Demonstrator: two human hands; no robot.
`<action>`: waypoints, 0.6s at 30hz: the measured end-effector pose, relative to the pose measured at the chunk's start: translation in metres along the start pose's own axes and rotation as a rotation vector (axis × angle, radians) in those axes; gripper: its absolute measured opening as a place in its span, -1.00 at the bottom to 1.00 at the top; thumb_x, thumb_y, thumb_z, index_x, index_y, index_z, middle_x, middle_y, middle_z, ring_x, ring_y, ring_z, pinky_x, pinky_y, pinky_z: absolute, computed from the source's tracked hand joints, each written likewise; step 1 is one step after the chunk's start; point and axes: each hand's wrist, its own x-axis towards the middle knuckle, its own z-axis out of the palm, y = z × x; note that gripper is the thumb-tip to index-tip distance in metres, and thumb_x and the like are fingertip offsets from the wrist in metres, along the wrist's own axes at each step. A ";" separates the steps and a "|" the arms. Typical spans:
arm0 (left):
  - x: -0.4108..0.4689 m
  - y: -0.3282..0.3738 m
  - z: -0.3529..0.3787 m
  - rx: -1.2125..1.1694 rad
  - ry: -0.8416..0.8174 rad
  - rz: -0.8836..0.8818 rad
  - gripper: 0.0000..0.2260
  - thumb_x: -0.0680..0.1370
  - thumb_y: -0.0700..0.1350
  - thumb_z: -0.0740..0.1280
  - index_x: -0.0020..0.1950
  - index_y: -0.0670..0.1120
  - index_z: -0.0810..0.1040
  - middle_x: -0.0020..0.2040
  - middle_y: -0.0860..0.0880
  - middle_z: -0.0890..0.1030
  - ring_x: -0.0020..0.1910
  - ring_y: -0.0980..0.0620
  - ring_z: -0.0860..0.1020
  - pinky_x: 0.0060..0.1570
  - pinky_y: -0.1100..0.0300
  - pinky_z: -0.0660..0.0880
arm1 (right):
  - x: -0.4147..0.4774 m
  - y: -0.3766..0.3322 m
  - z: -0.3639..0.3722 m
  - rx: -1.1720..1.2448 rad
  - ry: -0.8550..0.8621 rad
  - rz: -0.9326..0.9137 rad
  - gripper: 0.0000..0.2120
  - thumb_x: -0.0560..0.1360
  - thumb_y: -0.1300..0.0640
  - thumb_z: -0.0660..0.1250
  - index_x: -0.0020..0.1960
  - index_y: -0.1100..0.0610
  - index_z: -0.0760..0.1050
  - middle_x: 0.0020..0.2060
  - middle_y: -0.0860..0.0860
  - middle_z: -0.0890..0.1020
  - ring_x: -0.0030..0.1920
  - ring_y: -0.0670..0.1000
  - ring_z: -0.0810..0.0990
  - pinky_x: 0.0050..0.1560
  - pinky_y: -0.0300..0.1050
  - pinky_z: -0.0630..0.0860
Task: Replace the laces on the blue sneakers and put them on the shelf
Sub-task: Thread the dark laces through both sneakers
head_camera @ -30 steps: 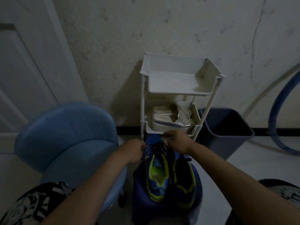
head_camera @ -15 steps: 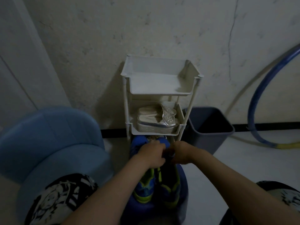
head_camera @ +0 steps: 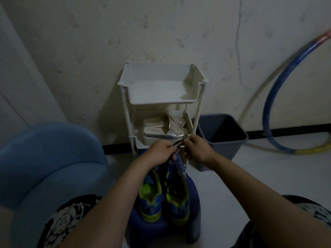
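Pair of blue sneakers with lime-green lining (head_camera: 152, 199) side by side, heels toward the camera, on a dark blue rounded stool (head_camera: 194, 192), directly in front of a white plastic two-tier shelf rack (head_camera: 157, 102) and not on it. Toe ends hidden behind the hands.

Left hand (head_camera: 157, 155): fingers (head_camera: 169, 146) curled, pinching a thin dark lace (head_camera: 178, 144). Right hand (head_camera: 198, 151): fingers (head_camera: 188, 140) curled, pinching the same lace just beside the left. Short stretch of lace taut between the two hands, another strand dropping from the left hand toward the sneakers. Both hands held close together in front of the rack's lower tier.

Rack against a stained pale wall (head_camera: 161, 29). Pair of silver studded shoes (head_camera: 161, 132) in the lower tier.

Grey plastic bin (head_camera: 223, 138) on the floor just beside the rack. Blue hoop with a yellow section (head_camera: 268, 111) leaning on the wall beyond the bin. Light blue upholstered chair (head_camera: 44, 158) near the stool, on the left-hand side. Black-and-white patterned garment (head_camera: 68, 221) over the knees at the lower edge
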 end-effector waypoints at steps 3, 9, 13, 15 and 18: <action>-0.006 0.006 -0.003 -0.105 0.044 0.017 -0.70 0.65 0.02 0.23 -0.14 -0.11 0.62 -0.37 0.08 0.62 -0.45 0.12 0.50 -0.34 0.26 0.41 | -0.004 0.000 -0.003 0.202 0.005 0.038 -0.71 0.68 0.05 0.12 0.09 0.23 0.50 -0.11 0.16 0.61 -0.17 0.05 0.57 -0.11 -0.03 0.52; -0.011 0.028 0.004 -0.496 0.085 -0.007 -0.80 0.64 -0.03 0.26 -0.01 -0.04 0.67 -0.11 -0.02 0.70 -0.11 0.04 0.65 -0.11 0.17 0.56 | -0.016 -0.008 0.003 0.508 -0.414 0.076 -0.64 0.56 -0.08 0.32 0.16 0.20 0.49 0.05 0.25 0.62 0.09 0.22 0.61 0.07 0.06 0.52; -0.019 0.042 -0.002 -0.662 0.160 0.024 -0.77 0.65 -0.09 0.25 -0.05 -0.09 0.68 -0.10 -0.14 0.70 -0.11 -0.09 0.66 -0.04 0.04 0.57 | -0.023 -0.014 0.003 0.544 -0.587 0.098 -0.67 0.59 0.12 0.31 0.32 0.21 0.45 0.12 0.24 0.62 -0.05 0.18 0.62 -0.10 -0.01 0.57; -0.024 0.047 -0.010 -0.699 0.247 0.013 -0.79 0.66 -0.13 0.22 -0.03 -0.13 0.63 -0.15 -0.13 0.68 -0.20 -0.04 0.66 -0.17 0.11 0.62 | -0.021 -0.017 0.001 0.396 -0.492 0.096 -0.81 0.63 0.13 0.26 0.16 0.19 0.54 -0.07 0.15 0.68 -0.35 0.03 0.53 -0.28 -0.08 0.47; -0.027 0.049 -0.028 -0.767 0.325 -0.041 -0.79 0.69 -0.14 0.13 -0.02 -0.14 0.52 -0.34 -0.02 0.45 -0.49 0.10 0.43 -0.52 0.29 0.40 | -0.011 -0.018 -0.003 0.357 -0.287 0.110 -0.82 0.62 0.10 0.27 0.00 0.13 0.63 -0.33 0.05 0.57 -0.45 -0.03 0.32 -0.43 -0.17 0.29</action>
